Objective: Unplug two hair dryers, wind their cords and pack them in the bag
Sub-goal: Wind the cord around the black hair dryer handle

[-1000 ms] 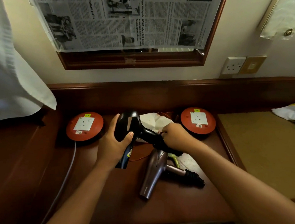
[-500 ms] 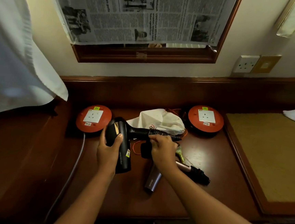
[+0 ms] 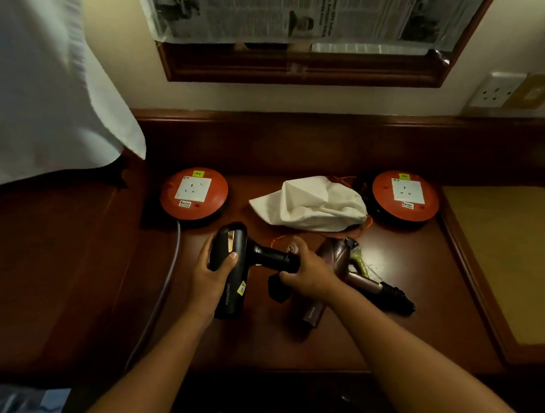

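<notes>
polished dark wooden bench (image 3: 422,285) carries a crumpled white cloth bag (image 3: 311,204); left hand (image 3: 214,272) grips the glossy black plastic hair dryer (image 3: 231,268) barrel, right hand (image 3: 310,272) curls round its handle, above a bronze metallic hair dryer (image 3: 332,261)

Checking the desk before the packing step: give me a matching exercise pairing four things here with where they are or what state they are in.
Things:
1. black hair dryer
2. bronze hair dryer
3. white bag
4. left extension reel

States:
A. lying on the desk, partly behind the right hand
B. crumpled between the two reels
C. held in both hands
D. socket empty, grey cable trailing toward the camera

Pairs: 1-C, 2-A, 3-B, 4-D
</notes>
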